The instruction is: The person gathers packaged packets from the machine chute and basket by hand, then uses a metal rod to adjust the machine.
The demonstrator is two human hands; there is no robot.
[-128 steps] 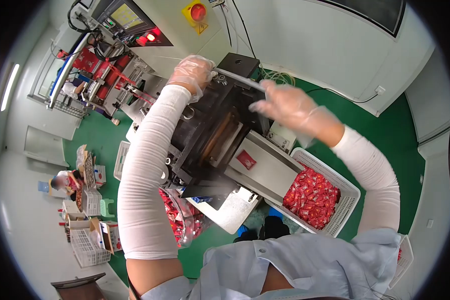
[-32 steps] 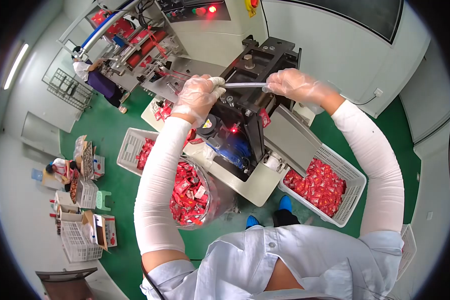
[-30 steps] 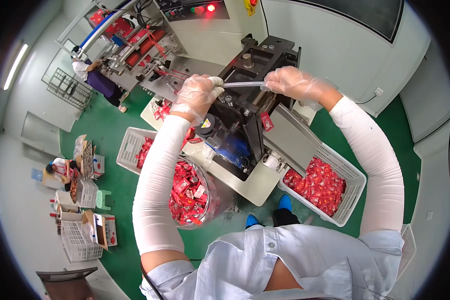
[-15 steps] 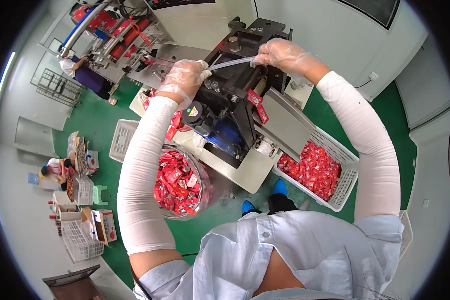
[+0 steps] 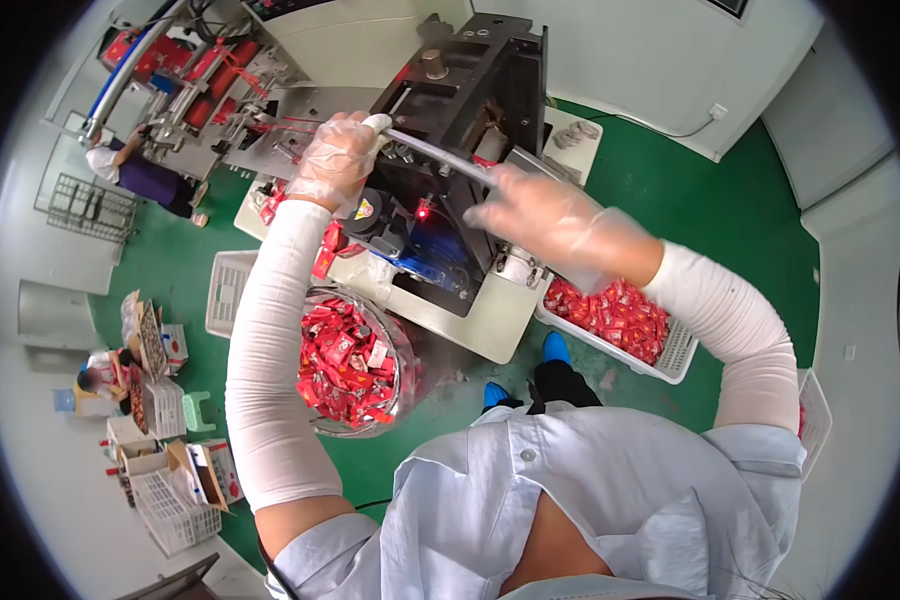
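A long pale, translucent plastic strip (image 5: pixel 438 153) stretches between my two gloved hands, above the black machine (image 5: pixel 445 105). My left hand (image 5: pixel 335 155), in a clear glove, is closed on its left end, with a whitish tip showing past the fingers. At the strip's lower right end is my right hand (image 5: pixel 560 225), gloved too and slightly blurred. Its fingers close on the strip, though the exact grip is partly hidden. Beneath, the machine has a blue part (image 5: pixel 425 265) and a lit red lamp (image 5: pixel 423 213).
A lined tub (image 5: pixel 405 350) of red packets stands at the machine's left front. More packets fill a white crate (image 5: pixel 680 355) at the right. A person in a purple apron (image 5: pixel 155 185) stands by another machine; another person (image 5: pixel 100 375) sits among boxes at far left.
My right hand has swung down toward me, so the strip now slopes down to the right. My left hand stays closed on its end. The red lamp now shows.
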